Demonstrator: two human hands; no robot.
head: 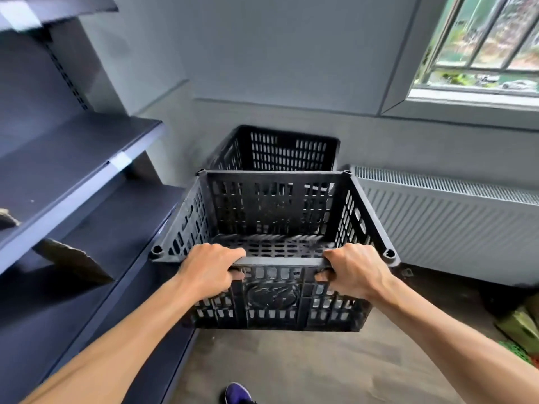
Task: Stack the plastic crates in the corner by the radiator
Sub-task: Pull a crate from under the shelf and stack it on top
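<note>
Head view: a person's left hand (208, 271) and right hand (354, 269), fingers curled round the near rim, hold a black plastic crate (271, 199) level above the floor (291, 363), with the corner crate (280, 150) straight ahead beside the radiator (446, 223), equally near both hands.

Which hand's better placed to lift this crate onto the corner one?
Neither alone, I'd say: the left hand and right hand both grip the held crate by its near rim, evenly spaced, and the corner crate sits straight ahead. Use both.
</note>
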